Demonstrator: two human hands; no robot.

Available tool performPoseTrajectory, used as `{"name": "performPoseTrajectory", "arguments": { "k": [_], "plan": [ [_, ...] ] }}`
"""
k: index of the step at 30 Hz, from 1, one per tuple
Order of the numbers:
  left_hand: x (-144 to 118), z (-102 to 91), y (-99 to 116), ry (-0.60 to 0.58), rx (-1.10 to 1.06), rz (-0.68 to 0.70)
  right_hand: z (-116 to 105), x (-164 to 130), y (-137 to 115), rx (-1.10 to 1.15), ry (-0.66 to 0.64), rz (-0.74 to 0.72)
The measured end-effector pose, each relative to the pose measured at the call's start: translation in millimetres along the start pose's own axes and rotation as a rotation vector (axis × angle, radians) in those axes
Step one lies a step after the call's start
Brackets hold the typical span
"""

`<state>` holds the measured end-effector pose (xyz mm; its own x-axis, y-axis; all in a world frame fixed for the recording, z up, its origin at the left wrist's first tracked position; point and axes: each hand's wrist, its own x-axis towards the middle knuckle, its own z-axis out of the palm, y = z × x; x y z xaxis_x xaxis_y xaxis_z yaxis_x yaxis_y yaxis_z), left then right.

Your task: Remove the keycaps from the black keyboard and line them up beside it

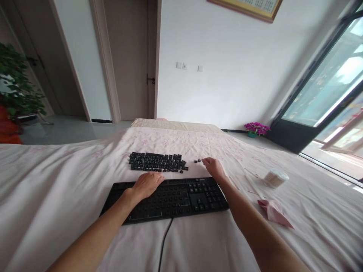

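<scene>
Clear tub (276, 178): white contents, blurred | keyboard (170, 199): under left hand (148, 184), grip unclear | right hand (214, 167): fingers bunched beside loose keycaps (195, 161), cannot tell if grasping

A black computer keyboard (167, 200) lies across the lower centre on a pale floral cloth (70, 189), its cable (164, 241) running to the bottom edge. The left hand (148, 184) is over its upper edge, just below a cluster of detached keycaps (155, 161). Right of centre, the right hand (212, 166) is beside two loose keycaps (195, 161). Farther right sit a white tub (276, 177) and a folded pink cloth (274, 212).
</scene>
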<state>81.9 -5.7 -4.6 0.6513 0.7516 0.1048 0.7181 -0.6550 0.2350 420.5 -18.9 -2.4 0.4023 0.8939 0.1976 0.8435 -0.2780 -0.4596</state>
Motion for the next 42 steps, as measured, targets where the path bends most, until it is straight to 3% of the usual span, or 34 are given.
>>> {"name": "performPoseTrajectory", "arguments": {
  "k": [6,13,17,20,23,27,31,36,42],
  "plan": [
    [-39,-13.3,-29,-0.027,-0.051,0.058,-10,-56,-29,0.04,0.022,-0.048],
    [-100,-37.2,-71,-0.089,-0.123,0.035,-42,-111,-91,0.088,-0.002,-0.33],
    [-116,-47.3,-76,-0.132,-0.046,0.033,-39,-127,-120,0.365,-0.083,-0.39],
    [-113,-54.9,-68,-0.119,0.09,0.002,-21,-134,-134,0.64,-0.182,-0.303],
    [-99,-59.7,-49,-0.035,0.11,-0.074,-3,-136,-140,0.779,-0.247,-0.281],
    [-69,-52.7,-16,0.057,-0.063,-0.051,9,-132,-139,0.791,-0.223,-0.353],
    [-44,-30.9,5,0.092,-0.259,-0.045,8,-131,-137,0.753,-0.251,-0.433],
    [-37,-5.3,7,0.132,-0.444,0.016,8,-137,-141,0.683,-0.322,-0.579],
    [-43,-0.1,5,0.151,-0.465,0.045,11,-137,-144,0.575,-0.365,-0.684]
  ]
}}
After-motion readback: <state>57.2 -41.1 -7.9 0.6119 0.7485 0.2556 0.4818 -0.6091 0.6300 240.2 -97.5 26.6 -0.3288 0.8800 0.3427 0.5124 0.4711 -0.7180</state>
